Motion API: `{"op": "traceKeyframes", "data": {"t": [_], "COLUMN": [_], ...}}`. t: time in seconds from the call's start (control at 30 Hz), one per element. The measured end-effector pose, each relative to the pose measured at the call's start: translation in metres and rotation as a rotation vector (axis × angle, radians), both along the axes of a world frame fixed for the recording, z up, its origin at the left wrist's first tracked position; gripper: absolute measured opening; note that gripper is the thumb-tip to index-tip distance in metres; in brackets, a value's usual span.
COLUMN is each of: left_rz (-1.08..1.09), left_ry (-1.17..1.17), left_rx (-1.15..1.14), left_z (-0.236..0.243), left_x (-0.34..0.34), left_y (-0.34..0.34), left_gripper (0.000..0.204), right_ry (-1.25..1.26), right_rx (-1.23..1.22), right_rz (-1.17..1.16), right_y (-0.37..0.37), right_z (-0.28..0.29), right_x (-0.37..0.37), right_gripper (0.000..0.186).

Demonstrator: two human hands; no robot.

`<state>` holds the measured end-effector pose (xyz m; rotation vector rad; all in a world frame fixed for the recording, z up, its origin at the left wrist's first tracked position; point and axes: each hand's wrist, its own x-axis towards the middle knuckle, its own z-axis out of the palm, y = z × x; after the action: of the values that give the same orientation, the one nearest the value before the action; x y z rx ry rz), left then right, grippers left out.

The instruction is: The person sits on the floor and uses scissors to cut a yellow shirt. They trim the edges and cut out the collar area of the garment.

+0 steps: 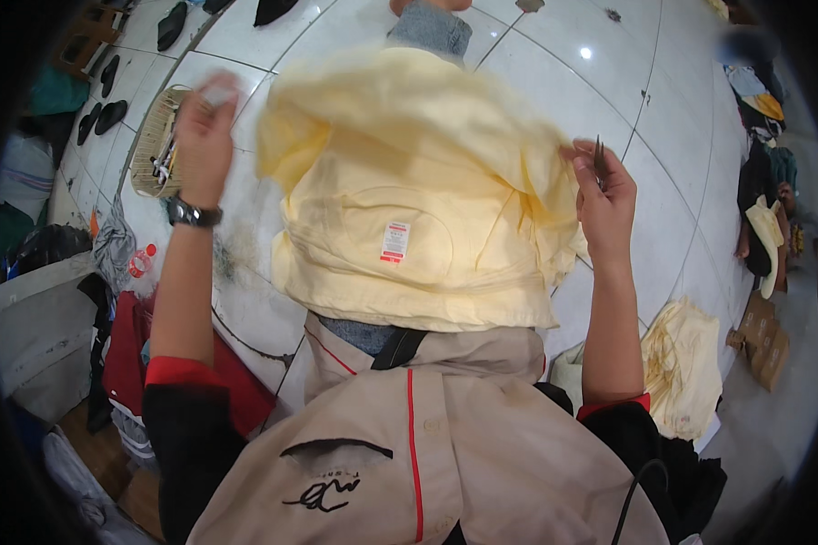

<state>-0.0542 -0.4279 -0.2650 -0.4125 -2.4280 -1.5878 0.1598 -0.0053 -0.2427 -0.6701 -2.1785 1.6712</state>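
Note:
A pale yellow garment (391, 291) lies spread over my lap, its far part lifted and blurred by motion. A white and red label (394, 242) shows on its upper face. My left hand (207, 132) is raised beyond the cloth's left edge, apart from it, with its fingers smeared. At the garment's right edge, my right hand (606, 195) is closed around dark, pointed thread snips (600, 156), tips upward. Its fingertips are at the yellow cloth, but whether they grip it I cannot tell.
A woven basket (161, 145) with small tools sits on the tiled floor at left, near a red-capped bottle (143, 261). Another yellow cloth (683, 368) lies at right, by a cardboard box (762, 341). Dark sandals (111, 116) lie far left; clothes line the right side.

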Motion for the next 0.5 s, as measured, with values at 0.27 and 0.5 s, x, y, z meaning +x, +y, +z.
{"op": "traceKeyframes", "data": {"t": [0.27,0.5], "left_rz": [-0.774,-0.481], "left_ry": [0.086,0.140], "left_rx": [-0.486,-0.644], "left_z": [0.014,0.009], "left_x": [0.117,0.118], "left_y": [0.049,0.064], "left_gripper": [0.033,0.012], "right_ry": [-0.256,-0.435], "right_rx": [0.288,0.309], "right_rz": [0.754,0.567], "right_y": [-0.034,-0.028], "right_z": [-0.015,-0.020], "right_x": [0.069,0.045], "right_gripper": [0.023,0.018]}}
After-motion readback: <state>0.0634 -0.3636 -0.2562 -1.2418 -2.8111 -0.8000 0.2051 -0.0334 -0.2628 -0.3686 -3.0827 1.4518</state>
